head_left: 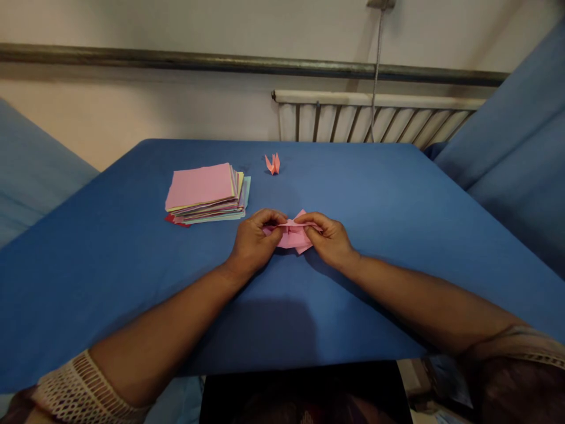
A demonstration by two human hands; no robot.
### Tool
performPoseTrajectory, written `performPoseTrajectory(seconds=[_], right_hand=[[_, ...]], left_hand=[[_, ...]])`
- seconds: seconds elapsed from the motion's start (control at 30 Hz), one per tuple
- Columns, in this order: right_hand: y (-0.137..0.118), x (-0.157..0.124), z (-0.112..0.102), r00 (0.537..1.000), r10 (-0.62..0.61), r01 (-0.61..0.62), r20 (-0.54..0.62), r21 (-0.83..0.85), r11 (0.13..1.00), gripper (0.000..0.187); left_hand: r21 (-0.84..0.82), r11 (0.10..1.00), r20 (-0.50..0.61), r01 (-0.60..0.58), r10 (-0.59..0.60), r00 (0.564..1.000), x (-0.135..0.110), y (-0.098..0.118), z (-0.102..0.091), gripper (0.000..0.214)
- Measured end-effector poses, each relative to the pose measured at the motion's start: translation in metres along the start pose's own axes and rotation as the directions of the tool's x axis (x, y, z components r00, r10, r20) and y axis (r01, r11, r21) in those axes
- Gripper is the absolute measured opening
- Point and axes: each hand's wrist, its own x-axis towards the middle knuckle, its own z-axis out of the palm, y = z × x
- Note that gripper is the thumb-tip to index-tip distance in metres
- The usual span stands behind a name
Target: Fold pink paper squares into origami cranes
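Observation:
A partly folded sheet of pink origami paper (pixel 291 237) is held just above the table in front of me. My left hand (pixel 258 235) pinches its left side between thumb and fingers. On the opposite side, my right hand (pixel 329 238) pinches the paper the same way, thumb below and index finger on top. Pointed corners stick out above and below near the right hand. My fingers hide both ends of the paper. Beyond my hands stands a small folded coral-pink paper crane (pixel 273 164) with upright points.
A stack of coloured paper sheets (pixel 203 187), pink on top, lies left of my hands, with a red piece (pixel 176 221) poking out beneath. The blue-covered table (pixel 388 194) reaches a wall with a radiator (pixel 344 118). Blue curtains (pixel 525 112) hang at both sides.

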Motion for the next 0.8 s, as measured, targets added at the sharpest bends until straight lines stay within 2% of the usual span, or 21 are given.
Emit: performPoseTrajectory(seconds=[0.1,0.27,0.43,0.57,0.67,0.8], right_hand=[[-0.0029,0.0,-0.0004,1.0,0.007,-0.007,-0.017,0.015,1.0,0.022],[-0.0064,0.0005,-0.0005,0.995,0.047,-0.045,-0.09,0.025,0.999,0.02],[-0.0037,0.0005,-0.0001,0.991,0.048,-0.048,-0.124,0.003,0.999,0.022],[-0.0027,0.0007,0.0005,0.992,0.037,-0.033,-0.124,0.033,0.999,0.022],[-0.0046,0.0003,0.0007,0.991,0.039,-0.032,-0.128,0.057,0.998,0.02],[-0.0077,-0.0024,-0.001,0.996,-0.044,0.048,-0.079,0.051,0.998,0.024]], left_hand=[[0.011,0.999,-0.008,-0.044,0.044,0.999,-0.0006,0.0021,-0.0038,0.006],[0.034,0.999,-0.049,-0.021,0.022,0.999,-0.0021,0.0073,-0.0071,0.008],[-0.075,0.997,-0.016,-0.022,0.02,1.0,-0.0048,0.0105,-0.0072,0.005],[-0.184,0.982,-0.055,-0.039,0.029,0.998,-0.007,0.01,-0.0079,0.007],[-0.234,0.972,-0.085,-0.001,-0.02,0.996,-0.0072,0.0094,-0.0091,0.01],[-0.278,0.96,-0.079,0.022,-0.046,0.996,-0.004,0.0059,-0.0112,0.007]])
